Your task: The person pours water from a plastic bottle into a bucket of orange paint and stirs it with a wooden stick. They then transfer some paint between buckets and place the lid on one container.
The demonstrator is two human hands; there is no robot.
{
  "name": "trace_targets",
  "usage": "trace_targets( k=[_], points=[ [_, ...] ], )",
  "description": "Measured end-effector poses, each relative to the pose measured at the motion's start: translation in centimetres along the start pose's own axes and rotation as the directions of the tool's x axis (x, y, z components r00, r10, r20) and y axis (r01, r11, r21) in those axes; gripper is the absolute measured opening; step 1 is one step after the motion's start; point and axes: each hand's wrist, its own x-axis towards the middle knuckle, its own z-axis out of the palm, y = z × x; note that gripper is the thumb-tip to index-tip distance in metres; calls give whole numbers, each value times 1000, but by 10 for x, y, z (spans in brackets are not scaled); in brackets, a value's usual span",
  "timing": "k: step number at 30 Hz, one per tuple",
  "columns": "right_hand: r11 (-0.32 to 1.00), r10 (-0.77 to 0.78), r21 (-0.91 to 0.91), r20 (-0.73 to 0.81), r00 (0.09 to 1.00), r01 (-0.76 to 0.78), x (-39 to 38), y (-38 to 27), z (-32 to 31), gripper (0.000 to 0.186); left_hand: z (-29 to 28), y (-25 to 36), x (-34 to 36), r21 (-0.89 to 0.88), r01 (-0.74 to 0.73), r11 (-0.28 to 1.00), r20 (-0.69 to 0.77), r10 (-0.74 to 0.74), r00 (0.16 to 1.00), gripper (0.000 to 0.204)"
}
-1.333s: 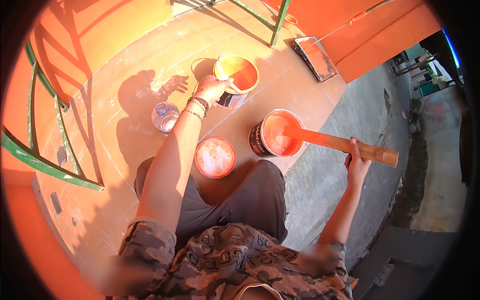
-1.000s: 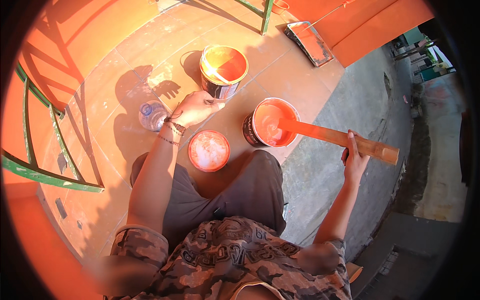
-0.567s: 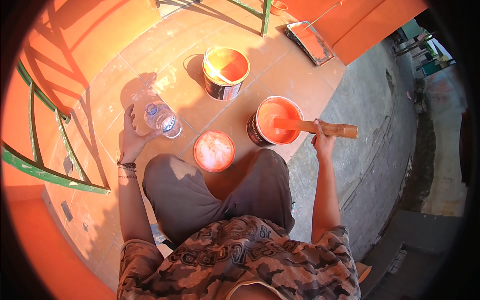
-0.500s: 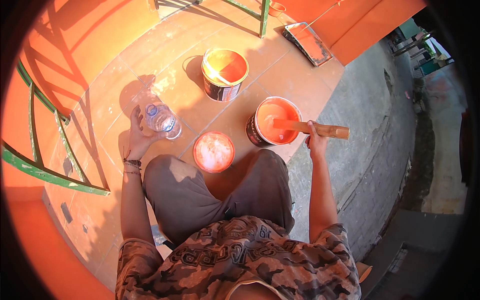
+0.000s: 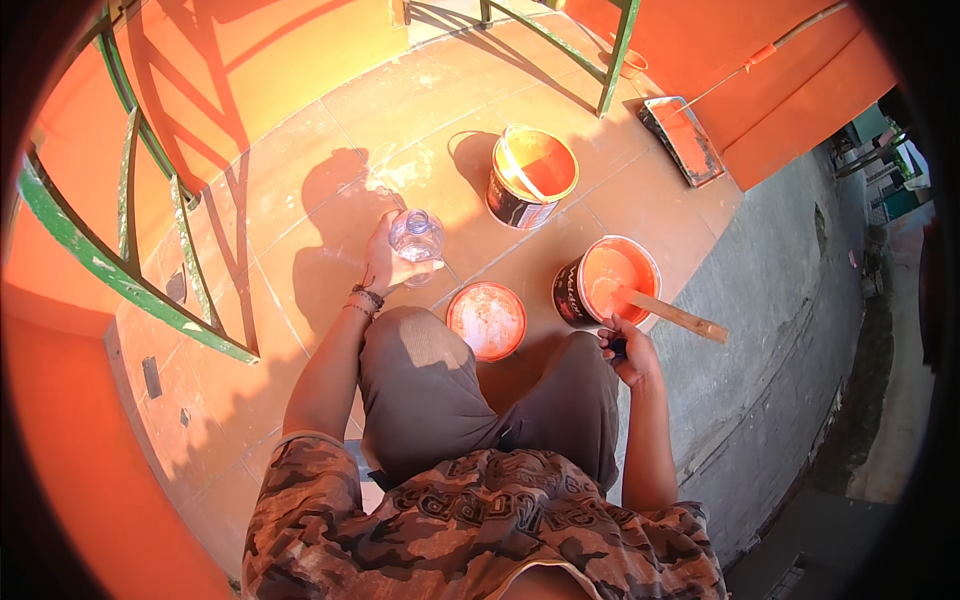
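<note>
My left hand (image 5: 388,250) is wrapped round a clear plastic bottle (image 5: 416,236), which has an open neck and no cap on it. My right hand (image 5: 632,352) is curled beside the near rim of a paint bucket (image 5: 571,294), with a small dark object (image 5: 618,347) in its fingers that I cannot make out. Orange paint (image 5: 612,272) shows inside this bucket. A flat wooden stick (image 5: 675,314) stands in the paint and leans across the rim, apart from my right hand. Between the bottle and the bucket, a round paint-smeared lid (image 5: 487,320) lies on the tiles.
Farther off stands a second paint bucket (image 5: 515,212) with its handle up. A paint tray (image 5: 684,140) with a long-handled roller (image 5: 762,54) is by the orange wall at the far right. Green metal frames (image 5: 130,270) rise at the left and back. Grey concrete (image 5: 740,320) borders the tiled floor.
My left hand has closed round the bottle. My right hand has let go of the wooden stick and drawn in to the bucket's near side, now with a dark object. The whole view has shifted.
</note>
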Motion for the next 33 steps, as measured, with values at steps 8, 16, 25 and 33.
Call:
trace_targets(
  k=[8, 16, 25, 33],
  points=[
    [-96, -823, -289, 562, 87, 953, -66, -106, 242, 33, -26, 94, 0, -100, -152, 983, 111, 163, 980, 88],
    [-720, -318, -21, 899, -302, 694, -88, -121, 281, 40, -18, 131, -12, -309, -341, 888, 181, 406, 896, 70],
    [-529, -370, -470, 877, 307, 707, -96, -124, 275, 42, -13, 132, -6, -264, -346, 900, 244, 409, 879, 85],
    [-482, -245, -214, 964, 104, 849, -97, -129, 283, 32, -69, 114, -12, -173, -216, 961, 253, 255, 933, 90]
  ],
)
